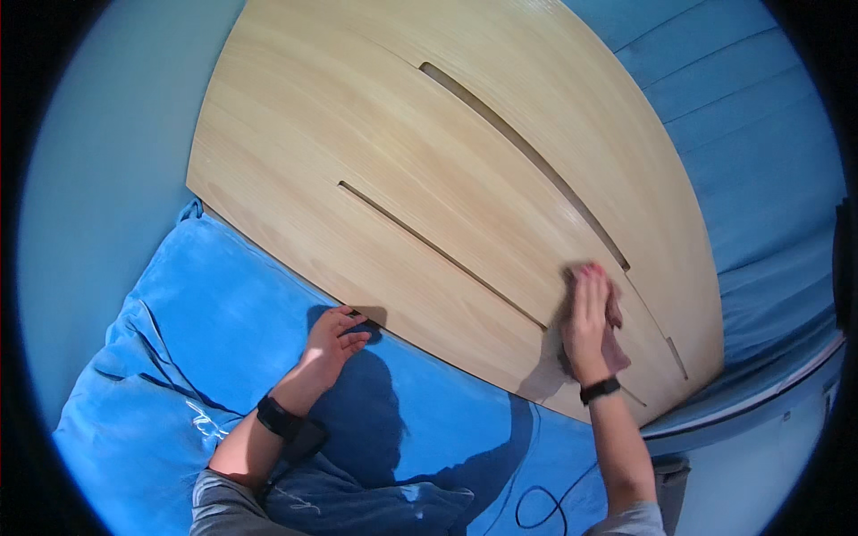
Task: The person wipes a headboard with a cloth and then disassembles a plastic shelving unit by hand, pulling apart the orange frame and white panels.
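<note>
One cloth (616,354) lies under straight right fingers (591,293); empty left fingers (355,339) curl loosely.

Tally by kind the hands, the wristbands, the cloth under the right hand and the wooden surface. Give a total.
Bare left hand and right hand: 2
Black wristbands: 2
Pinkish-brown crumpled fabric cloth: 1
Pale wooden slotted surface: 1
Total: 6

Blue curtain (751,143) at right, rumpled blue bedding (223,286), looped dark cable (561,507), bluish wall (107,196).
</note>
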`<state>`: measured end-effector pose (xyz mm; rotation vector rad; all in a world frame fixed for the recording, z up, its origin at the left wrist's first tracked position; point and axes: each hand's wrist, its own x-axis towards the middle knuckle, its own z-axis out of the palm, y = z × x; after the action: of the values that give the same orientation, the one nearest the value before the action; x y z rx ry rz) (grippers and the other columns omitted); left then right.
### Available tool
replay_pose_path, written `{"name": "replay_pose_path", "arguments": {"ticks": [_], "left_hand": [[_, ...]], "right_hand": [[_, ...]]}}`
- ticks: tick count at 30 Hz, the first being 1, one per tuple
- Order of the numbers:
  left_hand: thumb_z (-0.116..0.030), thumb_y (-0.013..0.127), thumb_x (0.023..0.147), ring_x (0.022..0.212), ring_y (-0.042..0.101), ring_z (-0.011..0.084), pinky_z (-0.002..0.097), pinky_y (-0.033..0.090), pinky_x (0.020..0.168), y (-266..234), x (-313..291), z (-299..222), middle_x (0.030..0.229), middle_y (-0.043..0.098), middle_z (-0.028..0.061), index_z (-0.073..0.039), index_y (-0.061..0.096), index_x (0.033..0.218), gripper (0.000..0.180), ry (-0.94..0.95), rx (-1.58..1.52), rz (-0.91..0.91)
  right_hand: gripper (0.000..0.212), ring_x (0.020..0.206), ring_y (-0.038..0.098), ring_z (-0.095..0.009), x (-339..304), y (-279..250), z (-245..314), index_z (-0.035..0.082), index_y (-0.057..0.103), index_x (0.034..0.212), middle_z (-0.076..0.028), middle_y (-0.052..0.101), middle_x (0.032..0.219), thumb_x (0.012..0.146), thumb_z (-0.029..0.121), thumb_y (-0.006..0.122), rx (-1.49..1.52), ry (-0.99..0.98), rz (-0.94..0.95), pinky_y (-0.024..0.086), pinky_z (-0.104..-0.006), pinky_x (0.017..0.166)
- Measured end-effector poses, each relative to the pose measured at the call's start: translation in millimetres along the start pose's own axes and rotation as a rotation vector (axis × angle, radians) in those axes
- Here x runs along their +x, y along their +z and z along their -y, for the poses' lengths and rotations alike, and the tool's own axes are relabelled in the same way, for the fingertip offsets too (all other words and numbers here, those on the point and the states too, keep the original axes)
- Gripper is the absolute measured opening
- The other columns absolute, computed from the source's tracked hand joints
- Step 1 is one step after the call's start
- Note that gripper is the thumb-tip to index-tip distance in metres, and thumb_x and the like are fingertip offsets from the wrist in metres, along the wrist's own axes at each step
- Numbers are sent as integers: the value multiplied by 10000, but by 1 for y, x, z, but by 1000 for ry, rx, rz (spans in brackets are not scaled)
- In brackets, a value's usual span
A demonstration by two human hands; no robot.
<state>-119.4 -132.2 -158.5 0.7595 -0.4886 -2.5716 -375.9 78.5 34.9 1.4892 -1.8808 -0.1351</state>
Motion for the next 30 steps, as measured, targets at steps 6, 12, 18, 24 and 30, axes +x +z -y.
{"name": "replay_pose_path", "arguments": {"ticks": [6, 12, 18, 24, 30], "left_hand": [[-175, 501, 823, 844, 551, 214, 341, 465, 761, -5, 2, -2, 1159, 492, 152, -22, 342, 1256, 487, -21, 4, 54], [-153, 488, 840, 813, 564, 204, 332, 477, 751, -9, 2, 2, 1134, 541, 137, -46, 421, 1176, 358, -17, -80, 91], [-170, 520, 830, 861, 542, 205, 327, 460, 784, -8, 1, 1, 1191, 471, 151, -4, 306, 1287, 531, -24, -38, 86], [-173, 514, 825, 851, 550, 192, 318, 462, 770, -6, 0, 2, 1137, 498, 133, -18, 354, 1233, 465, 2, -58, 98], [-168, 492, 841, 814, 544, 185, 308, 465, 751, -4, -1, 3, 1122, 514, 123, -6, 366, 1223, 434, 9, -41, 72]], "right_hand": [[436, 1229, 417, -292, 214, -8, 91, 11, 458, 1243, -128, 447, 1310, 813, 70, 419, 105, -755, -220, 359, -365, 1025], [428, 1222, 421, -273, 308, 5, 125, 30, 478, 1217, -125, 454, 1304, 799, 119, 466, 137, -931, -326, 363, -349, 1009], [498, 1266, 364, -284, 211, -14, 60, 40, 427, 1289, -131, 408, 1349, 808, 139, 509, 179, -825, 37, 310, -397, 1046], [449, 1289, 343, -252, 52, -41, -43, 35, 443, 1293, -109, 401, 1364, 851, 118, 442, 22, -744, 448, 299, -383, 1060], [425, 1291, 343, -228, 108, -33, -9, 33, 418, 1301, -95, 384, 1377, 889, 98, 335, -41, -933, 509, 294, -369, 1077]]}}
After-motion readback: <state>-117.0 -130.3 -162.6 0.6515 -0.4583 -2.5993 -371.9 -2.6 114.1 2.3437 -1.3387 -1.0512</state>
